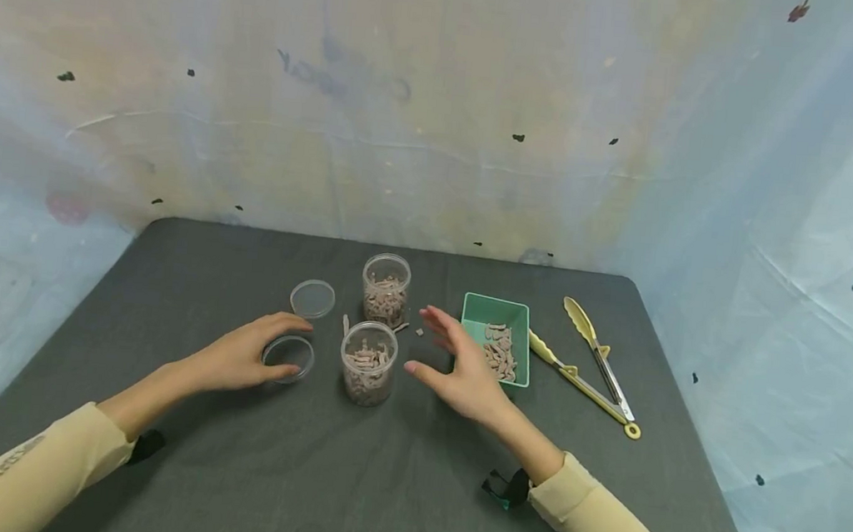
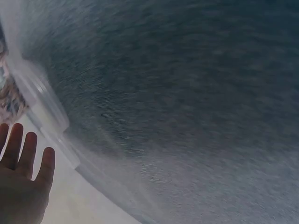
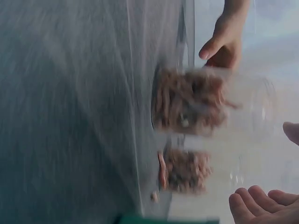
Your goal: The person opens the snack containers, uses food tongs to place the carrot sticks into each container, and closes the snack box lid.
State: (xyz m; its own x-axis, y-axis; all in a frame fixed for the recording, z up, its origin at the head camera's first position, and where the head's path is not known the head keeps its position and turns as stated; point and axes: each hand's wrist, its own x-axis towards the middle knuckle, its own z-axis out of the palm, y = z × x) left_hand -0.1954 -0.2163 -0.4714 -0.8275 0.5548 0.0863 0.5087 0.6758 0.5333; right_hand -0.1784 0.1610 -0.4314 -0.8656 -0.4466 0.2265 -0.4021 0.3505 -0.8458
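Note:
Two clear jars stand upright without lids, partly filled with brownish-grey strips: a near jar (image 1: 368, 370) and a far jar (image 1: 385, 292). My left hand (image 1: 250, 356) hovers with thumb and fingers spread over a clear round lid (image 1: 288, 359); in the left wrist view its fingers (image 2: 29, 151) look straight. A second lid (image 1: 313, 299) lies just beyond. Right of the near jar, my right hand (image 1: 466, 378) is spread, holding nothing and apart from the jar. The right wrist view shows the near jar (image 3: 191, 100) between both hands, slightly blurred.
A green tray (image 1: 476, 305) with more strips sits beyond my right hand. Yellow-handled metal tongs (image 1: 606, 372) lie spread at its right, one tip by the tray. A few loose pieces (image 1: 420, 331) lie around the jars on the dark tabletop (image 1: 290, 472).

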